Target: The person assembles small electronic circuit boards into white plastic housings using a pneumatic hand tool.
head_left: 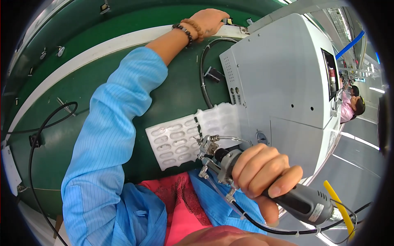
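Note:
My right hand [266, 174] is wrapped round a dark grey electric screwdriver [305, 203]. The tool lies slantwise, its head of metal fittings and clear air tubes [209, 149] pointing left over a white moulded tray [176, 139]. My left arm, in a blue striped sleeve, stretches far forward across the green work surface. At the far edge my left hand [207, 22], with two beaded bracelets at the wrist, has its fingers drawn together at a small black part [229, 20]. The fingertips are partly hidden, so the grip shows only in part.
A large grey machine cabinet [279, 82] stands on the right. Small parts [60, 51] sit on the green conveyor belt [94, 39] beyond a white rail [111, 47]. A black block [213, 74] and a looped black cable [202, 69] lie near the cabinet. Another person [349, 106] is far right.

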